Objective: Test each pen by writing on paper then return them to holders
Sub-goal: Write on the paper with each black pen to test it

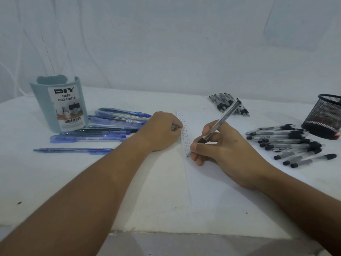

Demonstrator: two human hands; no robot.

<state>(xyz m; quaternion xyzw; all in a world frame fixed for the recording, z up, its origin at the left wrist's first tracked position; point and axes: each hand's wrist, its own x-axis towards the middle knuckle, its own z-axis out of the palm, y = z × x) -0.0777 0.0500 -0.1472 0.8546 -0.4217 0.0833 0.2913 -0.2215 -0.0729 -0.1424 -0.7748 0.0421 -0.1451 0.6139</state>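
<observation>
My right hand [219, 150] holds a black pen [219, 122] in a writing grip, tip on the paper [212, 182]. My left hand [162, 131], fingers curled, pins the paper's edge to stop slippage.

Head view (close) down over table [55, 182]

Hiding the pen [219, 122] tip behind right hand [221, 152] fingers. Covering part of the "Test" column on the paper [212, 182] with the left hand [162, 130]; upper words blurring beyond reading. Cropping the mesh cup [324, 117] at the right edge. Concealing the organizer's [60, 106] inside behind its wall.
</observation>
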